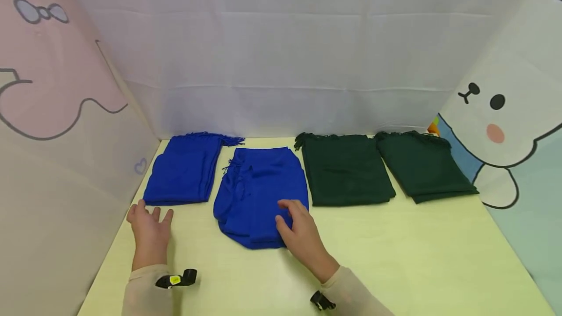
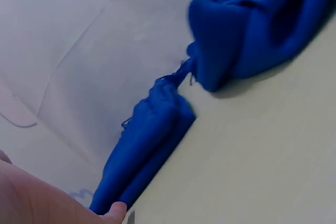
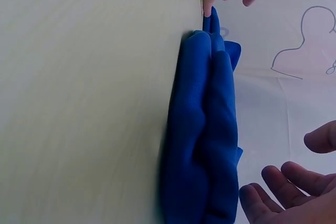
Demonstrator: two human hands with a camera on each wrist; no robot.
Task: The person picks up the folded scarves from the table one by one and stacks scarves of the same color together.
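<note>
A folded blue scarf (image 1: 177, 177) with a fringe along its far edge lies at the table's left. Just in front of its near edge is my left hand (image 1: 150, 235), fingers spread and gripping nothing. Beside that scarf lies a second blue scarf (image 1: 268, 184), folded more loosely, with a rounded front and some fringe at its left side. My right hand (image 1: 305, 240) hovers at its near right corner, fingers loosely bent. The right wrist view shows a gap between this hand's thumb and fingers (image 3: 254, 203), beside the folded layers.
Two folded dark green scarves, one (image 1: 347, 172) right of the blue ones and another (image 1: 426, 167) at the far right, have fringes toward the back. White cloth (image 1: 281, 62) hangs behind the pale yellow table (image 1: 395, 257). Printed cartoon panels stand at both sides.
</note>
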